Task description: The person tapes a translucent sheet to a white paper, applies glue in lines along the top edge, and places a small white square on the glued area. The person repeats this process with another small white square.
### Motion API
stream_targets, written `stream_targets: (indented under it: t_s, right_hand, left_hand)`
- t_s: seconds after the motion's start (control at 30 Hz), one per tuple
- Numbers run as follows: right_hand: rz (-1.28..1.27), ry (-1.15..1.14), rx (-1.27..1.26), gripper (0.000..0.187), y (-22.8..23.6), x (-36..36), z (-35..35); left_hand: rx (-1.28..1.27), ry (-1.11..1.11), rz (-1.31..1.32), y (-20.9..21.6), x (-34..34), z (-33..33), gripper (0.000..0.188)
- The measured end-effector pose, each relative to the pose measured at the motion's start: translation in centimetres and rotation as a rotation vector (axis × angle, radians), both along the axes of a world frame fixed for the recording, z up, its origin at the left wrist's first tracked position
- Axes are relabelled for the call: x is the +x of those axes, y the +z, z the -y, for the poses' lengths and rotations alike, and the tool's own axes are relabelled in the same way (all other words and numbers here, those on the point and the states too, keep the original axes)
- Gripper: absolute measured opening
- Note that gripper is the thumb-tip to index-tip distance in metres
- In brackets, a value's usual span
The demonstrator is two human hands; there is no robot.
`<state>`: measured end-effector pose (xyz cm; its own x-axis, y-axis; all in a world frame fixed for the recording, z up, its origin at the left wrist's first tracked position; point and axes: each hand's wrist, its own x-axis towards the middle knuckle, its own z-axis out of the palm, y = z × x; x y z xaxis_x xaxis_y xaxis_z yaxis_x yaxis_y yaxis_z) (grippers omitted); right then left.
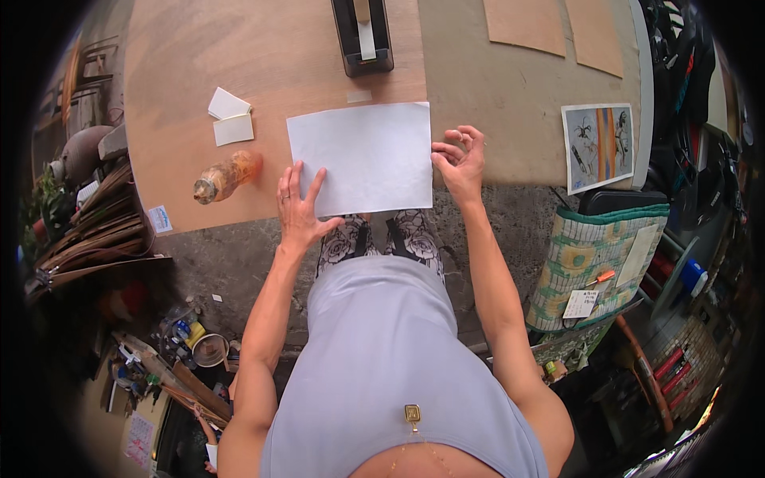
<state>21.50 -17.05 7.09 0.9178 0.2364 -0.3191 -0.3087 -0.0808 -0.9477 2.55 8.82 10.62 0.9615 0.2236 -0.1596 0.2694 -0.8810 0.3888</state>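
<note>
A blank white sheet of paper [362, 155] lies on the brown board near the table's front edge. My left hand [300, 209] rests on its lower left corner, fingers spread and flat. Beside the right edge of the sheet is my right hand [464, 162], its fingers loosely curled and apart, with the thumb and forefinger close to the edge. Whether they touch the paper I cannot tell. Just beyond the sheet is a small pale strip [359, 96], and farther back stands a black tape dispenser [383, 62].
Left of the sheet lie a bottle with orange-brown contents [227, 178] and small white cards [233, 127]. A picture print [599, 147] sits at the table's right edge; brown boards [526, 28] lie behind. A quilted cover [550, 279] bearing an orange-handled tool [604, 276] is nearer right.
</note>
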Motion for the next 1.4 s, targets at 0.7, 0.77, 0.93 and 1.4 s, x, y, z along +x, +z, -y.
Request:
stream_targets:
  t_s: [0.7,0.77,0.93,1.4]
  right_hand:
    - [0.601,0.104,-0.223,0.059,-2.6,6.7,-4.3]
    - [0.649,0.089,-0.197,0.058,-3.4,6.7,-4.3]
    - [0.751,0.132,-0.119,0.057,-3.8,6.8,-4.6]
    - [0.779,0.148,-0.050,0.055,-4.2,6.7,-4.4]
  left_hand:
    - [-0.117,0.009,0.098,2.1,5.0,-0.4,0.077]
    - [-0.130,-0.021,0.168,1.3,8.4,-0.7,0.066]
    - [-0.098,-0.183,0.301,-0.8,16.4,-1.2,0.049]
    - [-0.116,-0.239,0.274,-2.8,18.9,-1.5,0.034]
